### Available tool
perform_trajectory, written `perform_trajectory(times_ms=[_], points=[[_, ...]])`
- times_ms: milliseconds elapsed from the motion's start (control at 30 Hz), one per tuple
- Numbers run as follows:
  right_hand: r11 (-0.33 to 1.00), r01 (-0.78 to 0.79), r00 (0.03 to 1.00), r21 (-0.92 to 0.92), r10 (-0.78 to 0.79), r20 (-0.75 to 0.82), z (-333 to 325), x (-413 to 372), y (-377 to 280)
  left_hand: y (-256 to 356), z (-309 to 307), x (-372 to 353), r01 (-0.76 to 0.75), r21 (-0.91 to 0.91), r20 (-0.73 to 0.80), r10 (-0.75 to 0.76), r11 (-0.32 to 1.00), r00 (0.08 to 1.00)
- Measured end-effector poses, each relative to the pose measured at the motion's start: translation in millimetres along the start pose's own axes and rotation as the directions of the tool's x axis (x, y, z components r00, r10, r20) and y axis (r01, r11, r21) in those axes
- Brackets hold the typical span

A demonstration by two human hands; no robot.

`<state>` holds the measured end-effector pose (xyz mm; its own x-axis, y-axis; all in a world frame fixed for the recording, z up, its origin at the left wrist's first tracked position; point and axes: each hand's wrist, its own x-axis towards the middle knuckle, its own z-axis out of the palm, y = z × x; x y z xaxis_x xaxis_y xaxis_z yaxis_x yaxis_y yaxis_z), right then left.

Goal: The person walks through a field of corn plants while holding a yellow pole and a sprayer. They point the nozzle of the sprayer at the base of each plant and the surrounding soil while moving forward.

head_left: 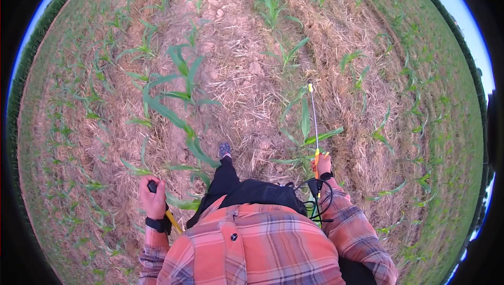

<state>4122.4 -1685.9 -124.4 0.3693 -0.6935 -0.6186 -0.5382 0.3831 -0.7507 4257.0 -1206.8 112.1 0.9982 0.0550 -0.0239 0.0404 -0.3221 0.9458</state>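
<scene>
My left hand [153, 197] is closed round the black grip of a pump handle [175, 223], whose yellow shaft runs down beside my hip. In my right hand [323, 165] is a spray wand [315, 115], a thin metal tube with a yellow tip pointing forward over the ground. A black hose [328, 197] loops below that hand near the wrist. Just left of the wand stands a young corn plant [305, 122]. Taller corn [184, 72] grows ahead of my left hand. Any spray from the tip is too fine to make out.
Rows of young corn [270, 1] run forward on both sides. Dry straw [241, 64] covers the soil between them. One foot in a patterned shoe [224, 149] is on the strip between rows. Grass and a tree line edge the field.
</scene>
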Motion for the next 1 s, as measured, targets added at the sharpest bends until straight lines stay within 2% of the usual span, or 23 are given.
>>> perform_trajectory(times_ms=[200,267,333,400,467,533,567,667,733,767,833,933,1000], points=[[0.999,-0.03,0.998,-0.025,0.029,-0.048,50,10,-30,-1,9,79,0.016,-0.052,0.05,-0.014,0.998,0.999],[0.997,-0.02,1.0,-0.076,0.018,-0.023,72,7,-34,-5,5,101,0.071,-0.133,0.06,-0.063,0.989,0.996],[0.997,-0.012,1.0,-0.075,0.014,0.023,101,7,-44,-11,-1,123,0.059,-0.144,0.058,-0.051,0.988,0.997],[0.977,-0.05,0.996,-0.207,0.065,0.066,134,2,-54,-15,-8,142,0.046,-0.151,0.055,-0.038,0.987,0.998],[0.971,-0.003,0.994,-0.24,0.028,0.101,164,-1,-60,-16,-14,159,0.054,-0.098,0.071,-0.047,0.994,0.996],[0.932,0.049,0.976,-0.36,0.033,0.216,197,-6,-72,-16,-18,175,0.053,-0.118,0.059,-0.046,0.992,0.997],[0.931,0.053,0.976,-0.36,0.028,0.215,211,-7,-78,-16,-19,183,0.051,-0.133,0.047,-0.045,0.99,0.998],[0.903,0.157,0.872,-0.401,0.064,0.485,250,-29,-109,-11,-17,198,0.075,-0.148,0.034,-0.071,0.986,0.997],[0.846,0.204,0.815,-0.493,0.133,0.564,273,-39,-128,-10,-18,209,0.07,-0.158,0.038,-0.064,0.985,0.997],[0.847,0.205,0.818,-0.49,0.126,0.561,282,-42,-138,-9,-18,214,0.061,-0.17,0.035,-0.056,0.984,0.998],[0.843,0.264,0.714,-0.469,0.157,0.682,296,-48,-154,-7,-18,223,0.049,-0.168,0.037,-0.043,0.985,0.998],[0.823,0.3,0.669,-0.483,0.179,0.721,311,-49,-177,-6,-13,237,0.028,-0.144,0.022,-0.025,0.989,0.999],[0.847,0.285,0.677,-0.449,0.154,0.719,318,-38,-181,-6,-8,247,0.021,-0.123,0.011,-0.02,0.992,1.0]])
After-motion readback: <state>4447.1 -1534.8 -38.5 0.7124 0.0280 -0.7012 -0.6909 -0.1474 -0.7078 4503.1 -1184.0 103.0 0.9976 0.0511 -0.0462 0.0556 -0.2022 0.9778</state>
